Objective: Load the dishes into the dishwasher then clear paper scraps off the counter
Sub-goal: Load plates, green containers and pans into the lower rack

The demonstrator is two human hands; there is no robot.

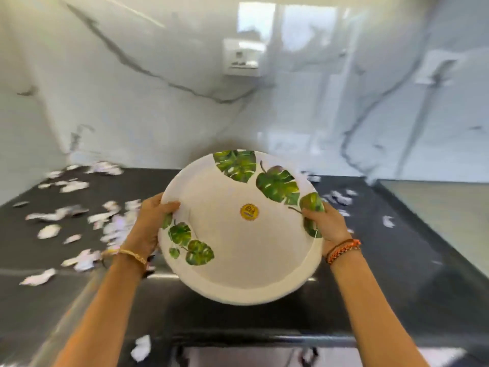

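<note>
Head camera looks down at our two hands, and we go from the left side to the right.

Far on the left we see lots of white paper scraps [66,215] lying on the dark counter [34,305]. They are spread out all over that side, and some are blurry. One more scrap [141,347] lies near the front edge of the counter, low in the picture.

Next comes our left hand [146,226]. It has a gold bracelet [132,255] on the wrist. This hand holds the left rim of the big plate [238,247]. Our thumb [169,206] lies on top of the rim, and the other fingers go under the plate, so we cannot see them. The rim sits pinched between the thumb and those hidden fingers.

In the middle is the plate itself. It is round and white with green leaves painted on it and a small gold sticker [249,211] in the center. We hold it up in the air above the counter, tipped a little so its face looks at us. It does not touch the counter.

Then comes our right hand [326,225], with orange and brown string bands [344,249] on the wrist. Its thumb lies on the right rim, over a green leaf, and the fingers curl behind the plate.

On the right we see a few more paper bits [340,198] on the counter. Behind everything stands a shiny white marble wall [158,115] with a wall socket [244,58].
</note>
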